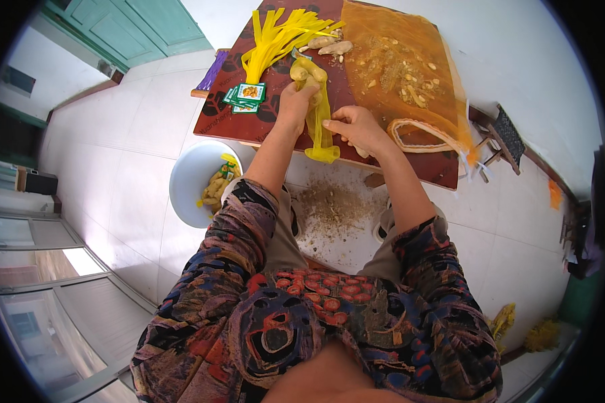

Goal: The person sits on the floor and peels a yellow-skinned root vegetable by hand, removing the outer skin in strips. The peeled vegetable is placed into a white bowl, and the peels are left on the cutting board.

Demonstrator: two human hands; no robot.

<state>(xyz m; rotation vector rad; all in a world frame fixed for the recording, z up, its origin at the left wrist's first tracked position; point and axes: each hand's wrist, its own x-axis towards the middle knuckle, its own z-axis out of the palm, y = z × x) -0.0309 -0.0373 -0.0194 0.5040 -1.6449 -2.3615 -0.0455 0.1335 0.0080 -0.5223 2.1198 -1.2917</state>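
A yellow mesh bag (318, 118) with ginger root (302, 72) in its far end lies over the near part of the red table. My left hand (296, 103) grips the bag around the ginger. The bag's loose end hangs over the table's front edge. At its right side, the thumb and forefinger of my right hand (358, 131) pinch the mesh. Something pale shows below that hand's curled fingers; it may be a ginger piece. Beyond the bag lie loose ginger pieces (336, 48). A bundle of yellow mesh bags (272, 43) with green-edged printed tags (247, 96) rests at the left.
An orange mesh sack (378, 30) with crumbs and ginger bits covers the right of the table (277, 128). A white bucket (186, 176) holding bagged ginger (216, 189) stands at the left. Soil (333, 206) litters the floor between my feet. A folding stool (506, 136) stands right.
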